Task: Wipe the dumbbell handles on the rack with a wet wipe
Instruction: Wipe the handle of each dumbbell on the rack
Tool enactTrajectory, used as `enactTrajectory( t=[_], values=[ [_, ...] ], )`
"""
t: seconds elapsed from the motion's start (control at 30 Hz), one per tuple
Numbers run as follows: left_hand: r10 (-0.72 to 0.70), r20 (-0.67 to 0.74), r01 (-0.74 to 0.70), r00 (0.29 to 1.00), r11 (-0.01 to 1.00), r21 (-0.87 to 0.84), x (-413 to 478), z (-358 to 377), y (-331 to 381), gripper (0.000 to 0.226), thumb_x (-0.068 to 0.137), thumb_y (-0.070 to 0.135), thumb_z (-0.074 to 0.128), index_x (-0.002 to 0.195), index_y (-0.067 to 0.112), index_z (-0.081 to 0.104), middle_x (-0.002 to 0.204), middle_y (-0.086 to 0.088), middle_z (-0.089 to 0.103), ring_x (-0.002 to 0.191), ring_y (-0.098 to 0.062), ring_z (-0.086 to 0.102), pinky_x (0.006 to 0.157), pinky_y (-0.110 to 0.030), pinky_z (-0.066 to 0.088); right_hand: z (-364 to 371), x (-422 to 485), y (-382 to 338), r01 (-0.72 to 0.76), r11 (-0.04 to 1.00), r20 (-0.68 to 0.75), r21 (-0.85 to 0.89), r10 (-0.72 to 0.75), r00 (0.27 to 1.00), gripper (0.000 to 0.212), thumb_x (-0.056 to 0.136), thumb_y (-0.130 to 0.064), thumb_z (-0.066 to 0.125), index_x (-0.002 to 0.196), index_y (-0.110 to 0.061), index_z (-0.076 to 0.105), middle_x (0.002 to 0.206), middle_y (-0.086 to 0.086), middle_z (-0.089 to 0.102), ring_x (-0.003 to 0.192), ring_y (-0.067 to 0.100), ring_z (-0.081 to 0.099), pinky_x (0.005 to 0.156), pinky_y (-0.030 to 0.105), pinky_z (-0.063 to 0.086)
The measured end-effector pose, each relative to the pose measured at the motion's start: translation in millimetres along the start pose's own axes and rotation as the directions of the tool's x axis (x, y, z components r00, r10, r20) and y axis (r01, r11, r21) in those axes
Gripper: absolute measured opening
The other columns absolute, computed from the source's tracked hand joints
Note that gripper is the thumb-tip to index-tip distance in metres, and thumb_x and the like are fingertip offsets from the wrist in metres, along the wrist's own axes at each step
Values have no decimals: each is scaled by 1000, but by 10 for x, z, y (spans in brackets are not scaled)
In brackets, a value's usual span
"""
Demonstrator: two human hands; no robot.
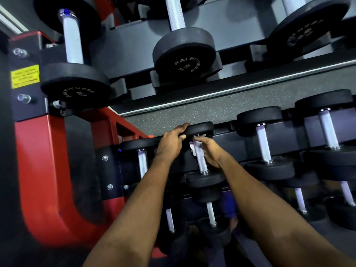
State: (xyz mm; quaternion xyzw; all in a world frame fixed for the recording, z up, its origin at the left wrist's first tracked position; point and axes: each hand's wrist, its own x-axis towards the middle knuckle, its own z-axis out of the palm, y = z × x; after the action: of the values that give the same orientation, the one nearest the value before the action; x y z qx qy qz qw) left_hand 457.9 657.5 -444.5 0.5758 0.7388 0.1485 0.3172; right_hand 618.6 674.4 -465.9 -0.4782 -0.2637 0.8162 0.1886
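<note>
- White wet wipe [193, 149], pinched in my right hand [210, 153], wraps the far end of the knurled steel dumbbell handle [202, 165].
- My left hand [171, 143] grips its black rubber far head [203, 128].
- Wiping in hand; next calls for a stroke toward the near head.

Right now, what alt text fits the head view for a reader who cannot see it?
The right hand holds a white wet wipe against the far end of a dumbbell handle, while the left hand grips that dumbbell's far head. More black dumbbells fill the rack.
</note>
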Motion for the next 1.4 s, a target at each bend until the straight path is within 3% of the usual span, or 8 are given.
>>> enactTrajectory(
  t=[0.2, 0.4, 0.6, 0.8, 0.97, 1.03, 1.23, 1.4],
  values=[
    [-20, -12, 20, 1000, 1000, -10, -25, 5, 18, 49, 98, 23, 58, 139, 48, 47, 135, -9, 62, 124, -32, 58, 106, -44, 47, -151, -218, 94, -205, 928, 10, -310, 218, 976, 19, 70, -18, 56, 86, -10, 58, 73, 7, 59, 63, 19, 54, 61, 28, 42],
    [-12, -19, 12, 1000, 1000, -1, -34, 1, 36, 52, 98, 20, 58, 139, 49, 46, 141, -5, 58, 128, -31, 55, 108, -45, 45, -3, -49, 41, -135, 969, -97, -205, 118, 988, 36, 54, -24, 59, 87, -11, 57, 74, 7, 58, 64, 18, 53, 64, 30, 42],
    [-17, -28, 16, 999, 1000, -24, -38, 15, 46, 49, 96, 18, 58, 138, 44, 51, 134, -6, 64, 123, -31, 59, 104, -43, 48, -22, -200, 132, -203, 777, -154, -596, 137, 978, 9, 65, -16, 62, 70, -14, 55, 66, 3, 54, 60, 15, 47, 53, 25, 36],
    [-37, -17, 36, 999, 999, -29, -35, 27, 53, 52, 96, 18, 57, 139, 46, 48, 136, -4, 62, 126, -29, 57, 106, -43, 46, 143, -56, 142, -101, 892, -315, -440, -48, 948, 13, 74, -12, 62, 86, -13, 58, 83, 11, 62, 73, 24, 57, 65, 32, 46],
    [-50, -13, 50, 999, 998, -38, -56, 26, 90, 54, 97, 13, 55, 141, 43, 48, 141, -2, 58, 129, -28, 55, 110, -40, 44, 139, -131, 378, -281, 565, -419, -775, -127, 899, 42, 87, -18, 56, 122, 2, 53, 121, 20, 62, 112, 36, 60, 86, 35, 48],
    [-57, -16, 56, 998, 997, -51, -81, 8, 124, 54, 97, 13, 54, 142, 42, 47, 142, -1, 58, 128, -27, 55, 109, -37, 44, 151, -201, 390, -304, 535, -459, -788, -182, 869, 41, 88, -18, 59, 123, 3, 54, 124, 20, 62, 115, 36, 59, 90, 36, 48],
    [-138, -43, 139, 989, 990, 30, -271, -113, 405, 46, 101, 22, 52, 144, 37, 47, 134, -13, 61, 118, -36, 59, 98, -41, 50, -77, -394, 145, -196, 687, -503, -700, -280, 817, 25, 88, -12, 65, 111, -7, 72, 112, 19, 69, 110, 32, 63, 88, 32, 47],
    [-229, -336, 185, 914, 970, -159, -587, -122, 590, 22, 101, 20, 51, 114, 21, 68, 98, -13, 72, 88, -33, 66, 68, -33, 49, -163, -553, -73, 122, 872, -390, -474, -332, 859, 30, 82, -4, 71, 110, -11, 65, 108, 11, 70, 95, 27, 68, 87, 37, 55]
  ],
)
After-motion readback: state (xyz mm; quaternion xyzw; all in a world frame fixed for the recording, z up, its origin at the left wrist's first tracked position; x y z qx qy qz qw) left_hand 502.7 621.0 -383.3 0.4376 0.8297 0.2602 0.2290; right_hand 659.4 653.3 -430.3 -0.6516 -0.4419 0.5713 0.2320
